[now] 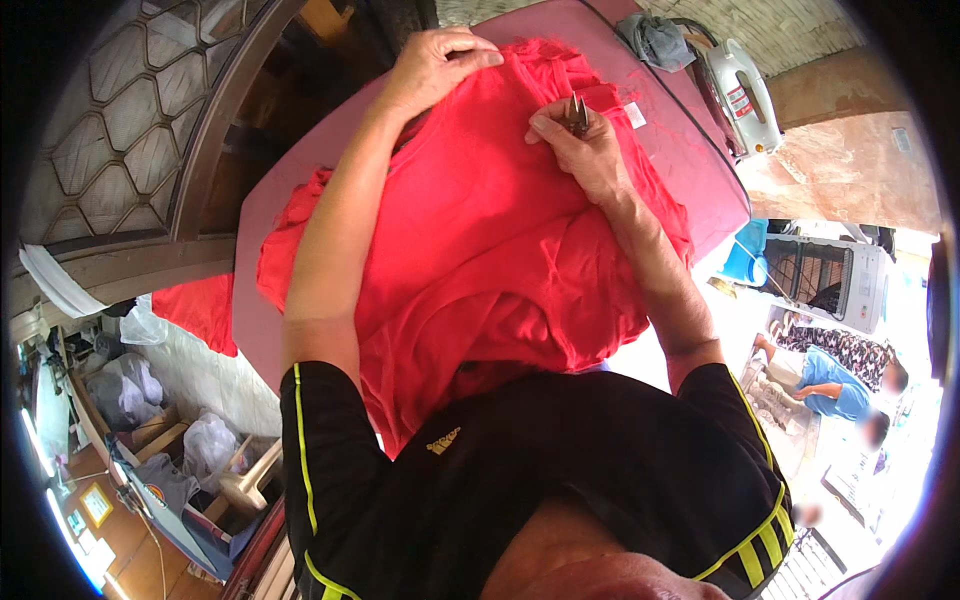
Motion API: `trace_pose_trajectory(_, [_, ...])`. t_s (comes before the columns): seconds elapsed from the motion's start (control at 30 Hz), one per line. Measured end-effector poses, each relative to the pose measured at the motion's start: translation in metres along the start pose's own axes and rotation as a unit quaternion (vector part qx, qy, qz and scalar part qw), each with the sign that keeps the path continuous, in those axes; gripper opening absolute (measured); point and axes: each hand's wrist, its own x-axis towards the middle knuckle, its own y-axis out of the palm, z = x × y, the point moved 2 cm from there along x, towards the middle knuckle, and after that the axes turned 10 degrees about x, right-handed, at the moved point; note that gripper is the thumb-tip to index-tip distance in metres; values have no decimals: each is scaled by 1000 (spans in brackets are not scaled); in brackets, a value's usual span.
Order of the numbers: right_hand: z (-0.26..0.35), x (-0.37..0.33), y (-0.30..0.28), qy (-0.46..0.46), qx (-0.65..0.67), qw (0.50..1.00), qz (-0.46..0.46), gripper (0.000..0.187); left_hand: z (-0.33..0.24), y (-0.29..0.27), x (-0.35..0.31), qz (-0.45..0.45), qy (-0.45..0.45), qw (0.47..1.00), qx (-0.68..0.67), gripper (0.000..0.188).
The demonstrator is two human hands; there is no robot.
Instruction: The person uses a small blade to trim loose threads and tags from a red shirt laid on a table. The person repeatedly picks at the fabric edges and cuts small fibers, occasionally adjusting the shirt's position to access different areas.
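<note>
A red garment (450,220), apparently a shirt, lies spread and wrinkled over a pink-covered table (310,155). Its near part hangs down against my body. My left hand (440,70) pinches the garment's far edge between thumb and fingers. To the right of it, my right hand (585,150) is closed around a small metal tool (578,112) with two pointed tips facing away from me; it looks like thread snips, mostly hidden in the palm. That hand rests over the garment's upper right part, close to a white label (634,115).
A white iron (745,100) stands at the table's far right corner, beside a grey cloth (655,42). A dark lattice door (120,120) borders the left. Plastic bags (210,445) lie lower left. On the right are a blue container (745,255) and seated people (840,385).
</note>
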Motion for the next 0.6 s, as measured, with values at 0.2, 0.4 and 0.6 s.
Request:
trace_pose_trajectory(0.2, [14, 1, 0, -24, 10, 999, 39, 26, -11, -52, 34, 54, -95, 979, 171, 12])
trace_pose_trajectory(0.4, [50, 27, -10, -60, -66, 989, 120, 31, -27, -32, 20, 137, -4, 987, 85, 57])
trace_pose_trajectory(0.6, [57, 66, -19, -70, -115, 960, 247, 32, -12, -29, 24, 207, -66, 973, 75, 26])
